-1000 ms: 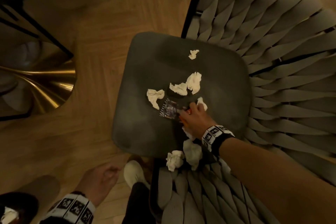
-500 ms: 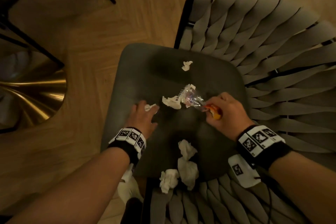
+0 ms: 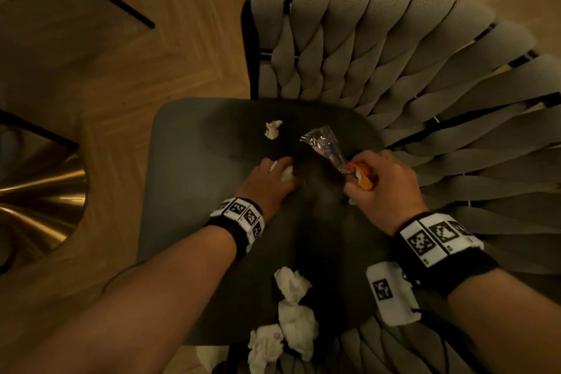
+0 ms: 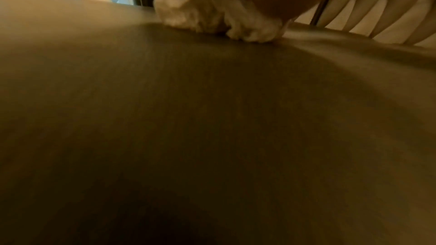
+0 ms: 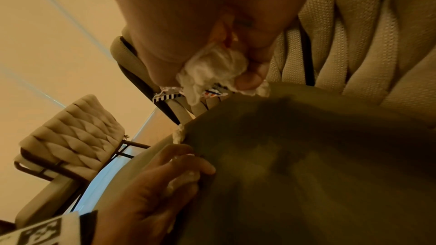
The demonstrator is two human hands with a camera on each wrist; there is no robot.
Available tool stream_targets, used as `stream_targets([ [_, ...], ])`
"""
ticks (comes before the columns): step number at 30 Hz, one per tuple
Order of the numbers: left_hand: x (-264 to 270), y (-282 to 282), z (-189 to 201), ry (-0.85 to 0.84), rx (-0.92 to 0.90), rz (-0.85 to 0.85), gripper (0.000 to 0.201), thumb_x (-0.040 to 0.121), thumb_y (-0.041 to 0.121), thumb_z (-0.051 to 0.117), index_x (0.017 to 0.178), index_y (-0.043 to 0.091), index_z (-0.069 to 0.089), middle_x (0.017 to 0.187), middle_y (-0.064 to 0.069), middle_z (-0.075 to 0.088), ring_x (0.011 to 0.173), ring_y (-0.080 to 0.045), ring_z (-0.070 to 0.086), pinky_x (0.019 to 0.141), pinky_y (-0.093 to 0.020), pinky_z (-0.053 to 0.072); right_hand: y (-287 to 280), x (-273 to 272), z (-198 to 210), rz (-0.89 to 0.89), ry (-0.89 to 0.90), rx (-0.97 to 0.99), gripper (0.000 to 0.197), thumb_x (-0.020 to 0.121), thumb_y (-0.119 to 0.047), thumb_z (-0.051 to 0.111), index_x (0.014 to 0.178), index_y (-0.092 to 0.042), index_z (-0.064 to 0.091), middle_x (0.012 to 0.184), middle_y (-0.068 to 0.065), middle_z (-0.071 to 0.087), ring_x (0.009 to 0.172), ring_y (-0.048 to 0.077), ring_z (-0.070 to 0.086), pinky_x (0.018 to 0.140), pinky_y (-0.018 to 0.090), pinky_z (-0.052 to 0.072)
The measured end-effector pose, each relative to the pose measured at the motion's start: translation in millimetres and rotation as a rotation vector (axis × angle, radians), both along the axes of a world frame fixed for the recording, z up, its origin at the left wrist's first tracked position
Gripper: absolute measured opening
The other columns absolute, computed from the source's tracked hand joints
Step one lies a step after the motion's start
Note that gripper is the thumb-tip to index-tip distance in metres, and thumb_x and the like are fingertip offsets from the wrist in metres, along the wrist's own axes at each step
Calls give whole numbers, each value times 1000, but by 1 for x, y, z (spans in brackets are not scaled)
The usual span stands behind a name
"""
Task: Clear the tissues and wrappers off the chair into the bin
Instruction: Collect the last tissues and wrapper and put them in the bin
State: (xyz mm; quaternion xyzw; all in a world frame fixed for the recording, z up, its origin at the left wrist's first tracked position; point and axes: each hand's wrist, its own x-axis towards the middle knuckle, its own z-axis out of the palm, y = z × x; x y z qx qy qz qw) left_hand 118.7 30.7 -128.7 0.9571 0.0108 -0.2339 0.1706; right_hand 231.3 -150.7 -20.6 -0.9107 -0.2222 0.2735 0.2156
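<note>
The left hand [image 3: 268,181] is down on the dark chair seat [image 3: 188,191], fingers curled round a wad of tissue [image 3: 286,174] at mid-seat; the left wrist view shows that wad bunched under the fingers and touching the cushion. The right hand [image 3: 378,188] is raised just right of it, clenched on a clear crinkly wrapper [image 3: 324,146], an orange wrapper [image 3: 362,177] and, as the right wrist view shows, a clump of tissue too. The clear wrapper's long axis runs from the fist up and to the far left.

What I judge the next reach to turn on is the small tissue scrap [image 3: 273,129]: it lies just beyond the left hand's fingertips, toward the far side of the seat, so the left hand is the nearer one. Three more crumpled tissues [image 3: 296,316] sit at the near edge, between the two forearms, closer to the right wrist.

No bin is in view, so which way the load must be carried I cannot tell.

The clear wrapper carries red and blue printing, but it is too small and blurred to read. The wristbands [image 3: 437,237] bear black-and-white square codes, no words.
</note>
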Motion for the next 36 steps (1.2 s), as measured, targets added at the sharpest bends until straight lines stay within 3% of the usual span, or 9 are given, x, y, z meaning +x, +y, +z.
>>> stream_targets([
  [5,23,23,30,-219,-192,356,32,88,24,54,119,16,54,121,-19,46,90,-40,56,77,-46,51,16,13,-1,-36,-31,64,24,79,-27,68,103,-23,63,96,6,56,84,15,48,70,26,33],
  [8,54,48,31,-156,-90,495,41,89,37,49,128,24,44,125,-19,47,98,-44,56,86,-49,48,12,4,-4,-21,4,24,24,78,-29,69,101,-28,61,95,1,53,80,11,47,62,17,30],
  [12,72,55,22,22,-38,391,40,88,41,48,123,22,43,118,-24,53,99,-48,57,85,-52,50,-2,-17,-6,119,24,14,25,77,-28,69,101,-26,62,93,-2,49,80,11,45,65,14,32],
  [19,-12,71,64,-51,-154,535,23,83,25,59,101,13,55,95,-14,62,87,-32,58,72,-36,42,-14,-101,-21,1010,35,48,29,81,-33,59,105,-18,61,103,16,57,86,34,59,62,42,58],
  [23,-113,68,87,-46,-215,510,18,77,35,52,94,27,53,89,-11,67,83,-34,63,73,-39,51,1,-128,-55,1395,150,-312,46,93,-41,45,136,-29,39,148,17,27,131,44,31,93,58,47],
  [25,-155,54,96,49,-264,390,24,78,43,41,97,32,50,92,-6,64,81,-30,63,73,-43,53,9,-131,-64,1392,113,-299,44,94,-45,40,134,-28,45,148,19,30,130,46,34,91,57,47],
  [29,-185,8,102,126,-315,32,25,84,53,46,98,33,53,86,-2,60,65,-20,62,54,-25,49,23,-129,-67,1353,113,-302,33,97,-34,45,122,-17,57,135,16,46,120,37,45,89,46,49],
  [32,-167,-31,87,422,-260,-161,50,80,61,54,115,25,52,108,-5,57,86,-26,61,66,-32,47,27,-108,-47,1049,156,-164,29,90,-26,45,94,-7,67,106,25,54,88,41,58,79,48,52],
  [36,-144,-69,59,569,-181,-357,65,68,50,72,122,21,48,112,-11,58,91,-33,62,65,-37,46,1,-79,-15,904,159,-229,26,85,-18,63,109,-8,65,118,21,49,90,36,59,79,45,53],
])
